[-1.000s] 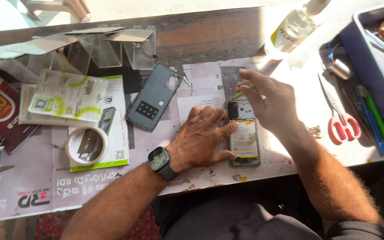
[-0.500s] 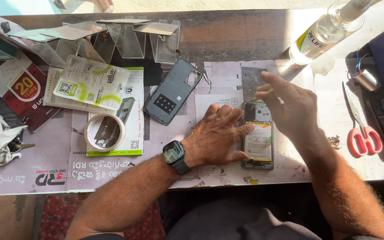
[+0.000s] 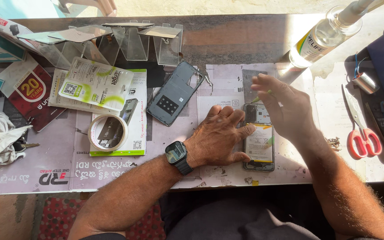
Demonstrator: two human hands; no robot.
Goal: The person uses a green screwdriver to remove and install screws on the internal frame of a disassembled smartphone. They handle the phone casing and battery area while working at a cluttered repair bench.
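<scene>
A: Two hands on one job. Opened phone [image 3: 259,138] lies flat near the front edge of the desk [image 3: 245,35], right of centre, back off, battery showing.

B: Left hand [image 3: 218,135]?

A: Spread flat, palm down, fingertips pressing the phone's left edge. Pins it, grips nothing.

B: Right hand [image 3: 285,106]?

A: Over the phone's top end, fingers loosely curled. A thin green-tipped tool [image 3: 263,95] shows at the fingertips. Pinched, I think, but the grip is blurred.

B: How to do it well?

A: My read: keep the left hand's weight on the frame, off the battery. Work the tool shallow and low, small levering moves. A slip could gouge the board.

B: Loose parts?

A: Back cover [image 3: 174,93] lies apart toward the desk's middle. Small screws [image 3: 333,142] sit just right of the forearm, so keep the sleeve side steady. Scissors [image 3: 360,129] lie further right, well apart.
</scene>
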